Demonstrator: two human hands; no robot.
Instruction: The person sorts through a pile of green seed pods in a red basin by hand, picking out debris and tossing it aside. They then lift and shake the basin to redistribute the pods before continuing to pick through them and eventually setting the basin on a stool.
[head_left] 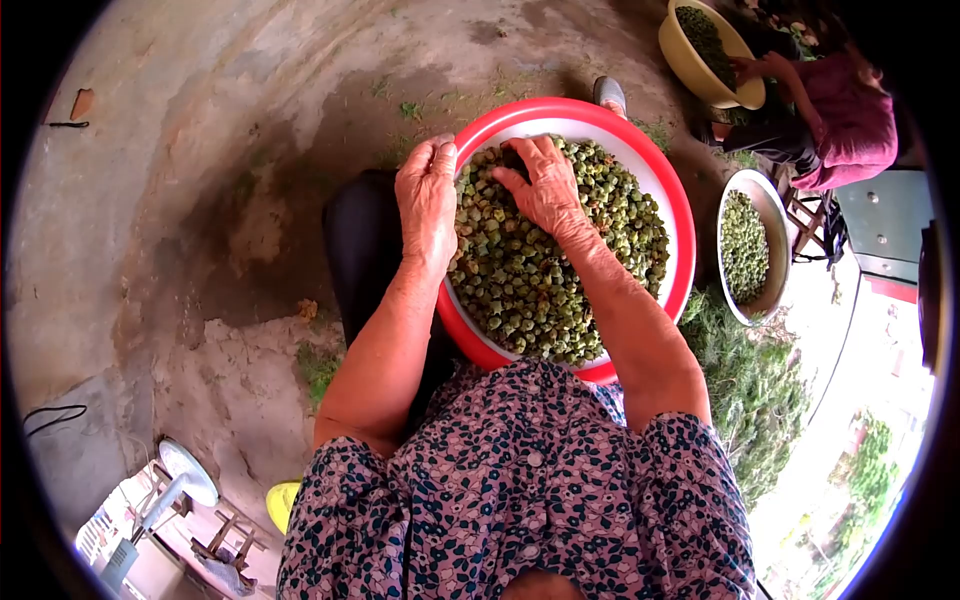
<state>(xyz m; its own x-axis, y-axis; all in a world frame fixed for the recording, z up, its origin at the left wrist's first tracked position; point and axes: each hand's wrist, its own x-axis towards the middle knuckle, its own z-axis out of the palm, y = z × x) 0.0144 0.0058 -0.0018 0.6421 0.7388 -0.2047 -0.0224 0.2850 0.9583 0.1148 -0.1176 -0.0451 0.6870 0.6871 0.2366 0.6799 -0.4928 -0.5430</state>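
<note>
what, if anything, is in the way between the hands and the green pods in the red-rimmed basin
Nothing visible. The right hand is on the pods, and the left hand is at the basin's edge, right beside them.

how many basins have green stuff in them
3: the red-rimmed basin at centre, the metal basin at right, and the yellow basin at top right. Others may be hidden.

Stained concrete floor (230, 200), standing fan (187, 472) lower left, wooden stool (232, 538), bright daylight lower right
</note>
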